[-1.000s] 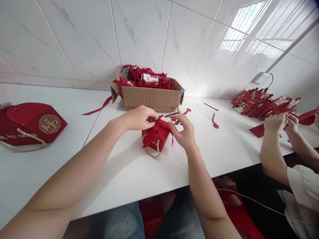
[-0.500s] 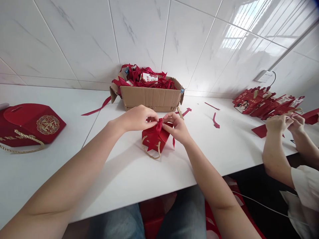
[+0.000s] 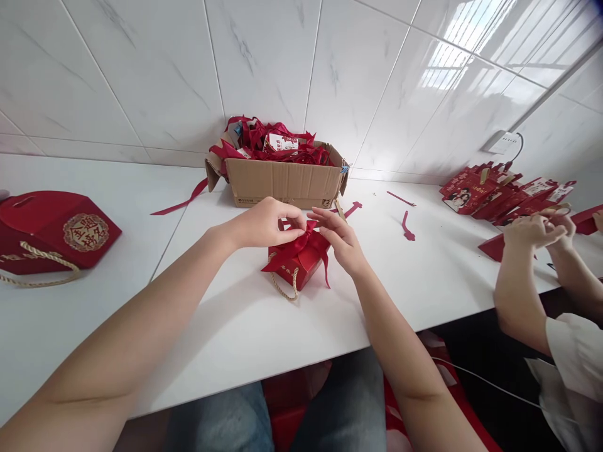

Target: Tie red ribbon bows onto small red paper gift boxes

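Note:
A small red gift box [image 3: 306, 271] with a twisted rope handle [image 3: 285, 290] sits in front of me on the white table. On its top is a red ribbon [image 3: 288, 252] tied in a bow, its tails hanging over the front and right side. My left hand [image 3: 271, 224] pinches the ribbon near the knot between thumb and fingertips. Just right of the bow is my right hand [image 3: 340, 240], its thumb and fingers apart and the fingertips close to the ribbon. Whether they touch it I cannot tell.
Behind the box stands a cardboard carton [image 3: 282, 182] full of red ribbons and tags. A larger red box [image 3: 56, 232] is at the left. Ribbon scraps [image 3: 407, 227] lie right of centre. A co-worker's hands [image 3: 537, 231] work at the right beside several red boxes [image 3: 490, 194].
The ribbon's front tail has swung to the left and the bow has turned. My right fingers have loosened from the knot. The co-worker's hands have shifted slightly.

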A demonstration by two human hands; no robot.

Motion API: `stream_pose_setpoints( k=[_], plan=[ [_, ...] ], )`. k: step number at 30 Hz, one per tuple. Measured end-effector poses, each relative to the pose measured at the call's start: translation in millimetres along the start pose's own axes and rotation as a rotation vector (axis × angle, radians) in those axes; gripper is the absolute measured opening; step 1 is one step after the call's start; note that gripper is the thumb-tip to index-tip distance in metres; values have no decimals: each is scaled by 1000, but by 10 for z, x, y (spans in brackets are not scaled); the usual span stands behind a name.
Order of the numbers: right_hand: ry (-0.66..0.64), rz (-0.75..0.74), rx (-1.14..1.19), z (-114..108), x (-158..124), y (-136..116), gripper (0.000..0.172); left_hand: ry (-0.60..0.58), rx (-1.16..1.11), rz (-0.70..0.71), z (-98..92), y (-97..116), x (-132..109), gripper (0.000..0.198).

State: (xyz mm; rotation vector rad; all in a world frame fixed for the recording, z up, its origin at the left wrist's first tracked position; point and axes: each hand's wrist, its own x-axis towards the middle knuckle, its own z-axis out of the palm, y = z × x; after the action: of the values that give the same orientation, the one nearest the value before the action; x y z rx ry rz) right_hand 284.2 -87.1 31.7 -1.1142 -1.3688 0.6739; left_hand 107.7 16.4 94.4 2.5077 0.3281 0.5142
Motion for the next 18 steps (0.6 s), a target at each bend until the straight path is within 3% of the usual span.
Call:
stream_pose_setpoints(
  k=[3, 9, 13, 18],
  plan=[
    [-30, -18, -36, -12, -3, -11, 29, 12, -41, -33, 18, -1, 7, 11],
    [78, -100, -169, -16, -16, -15, 9, 9, -87, -79, 6, -48, 16, 12],
    [82, -156, -217, -38, -21, -1, 4, 14, -71, -45, 12, -60, 22, 13],
    [73, -373, -420, -40, -31, -1, 30, 27, 40, 13, 39, -66, 23, 22]
  ],
)
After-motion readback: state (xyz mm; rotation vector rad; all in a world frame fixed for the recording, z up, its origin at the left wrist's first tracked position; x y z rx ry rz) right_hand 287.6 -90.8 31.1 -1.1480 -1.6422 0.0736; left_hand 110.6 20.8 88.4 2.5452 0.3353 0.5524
